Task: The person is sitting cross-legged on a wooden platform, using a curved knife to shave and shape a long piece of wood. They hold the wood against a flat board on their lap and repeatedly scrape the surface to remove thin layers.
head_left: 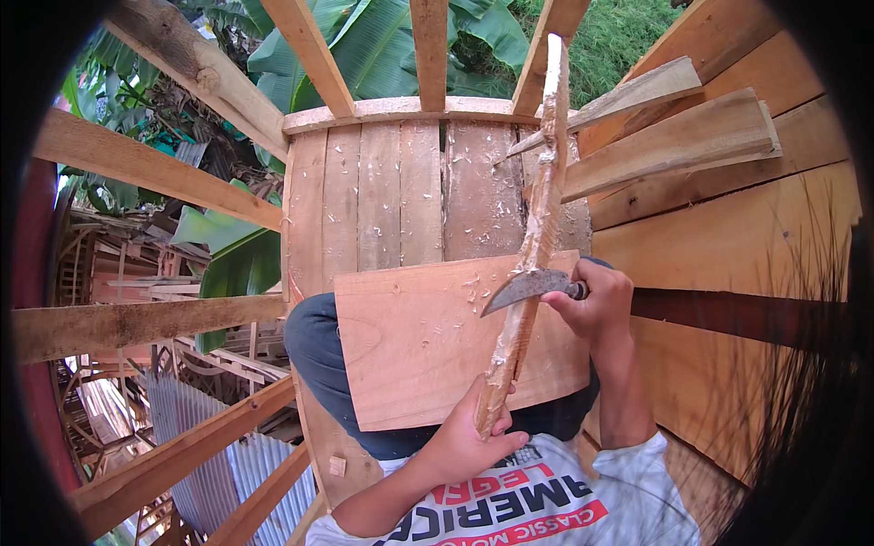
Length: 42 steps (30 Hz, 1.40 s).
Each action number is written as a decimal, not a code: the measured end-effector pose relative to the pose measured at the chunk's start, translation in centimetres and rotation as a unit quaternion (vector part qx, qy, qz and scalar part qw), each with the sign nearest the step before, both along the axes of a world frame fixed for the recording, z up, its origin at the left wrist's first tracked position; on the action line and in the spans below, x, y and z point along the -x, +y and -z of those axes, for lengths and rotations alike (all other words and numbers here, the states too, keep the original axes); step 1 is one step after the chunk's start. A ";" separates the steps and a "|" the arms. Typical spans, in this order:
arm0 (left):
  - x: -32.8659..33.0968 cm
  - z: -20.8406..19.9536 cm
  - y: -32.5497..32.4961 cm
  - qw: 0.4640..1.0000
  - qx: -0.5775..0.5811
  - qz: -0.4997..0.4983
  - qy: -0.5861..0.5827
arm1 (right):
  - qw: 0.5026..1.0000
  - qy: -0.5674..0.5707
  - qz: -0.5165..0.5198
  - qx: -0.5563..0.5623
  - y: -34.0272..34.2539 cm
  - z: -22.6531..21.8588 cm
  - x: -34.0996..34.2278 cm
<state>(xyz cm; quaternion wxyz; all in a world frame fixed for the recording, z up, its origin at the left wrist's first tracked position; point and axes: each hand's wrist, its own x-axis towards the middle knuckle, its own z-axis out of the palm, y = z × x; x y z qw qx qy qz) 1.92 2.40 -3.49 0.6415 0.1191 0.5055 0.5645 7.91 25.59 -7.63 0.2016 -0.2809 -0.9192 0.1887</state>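
My left hand (462, 435) is closed around the lower end of a long, narrow strip of wood (543, 214). The strip is rough and pale in patches, slightly bent, and stands slanting away from me, its far end above the railing. In my right hand (599, 302) is a knife (523, 289) with a broad curved blade and a dark handle, most of which the fingers hide. Its blade lies across the strip near mid-length, the tip pointing left. Beneath both, a flat wooden board (410, 341) rests over my lap, with a few curled shavings (473, 289) on it.
Shavings litter the plank floor (378, 196) ahead. Several loose boards (669, 146) lean at the right beside the plank wall (728, 227). Railing slats (150, 164) surround the left and far sides, with banana leaves (382, 55) and corrugated sheets (196, 432) beyond. A small wood offcut (338, 466) lies at lower left.
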 end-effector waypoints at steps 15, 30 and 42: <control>-0.9 0.6 0.1 0.998 -0.026 0.040 0.050 | 0.994 0.018 -0.104 -0.012 -2.2 -1.9 -2.2; -0.2 0.1 -0.2 0.998 0.014 0.061 -0.020 | 0.948 0.076 0.126 0.282 2.6 -2.0 -5.7; 4.6 0.3 -0.8 0.994 -0.028 0.104 -0.036 | 0.805 -0.053 -0.134 0.575 -1.0 -5.6 -5.7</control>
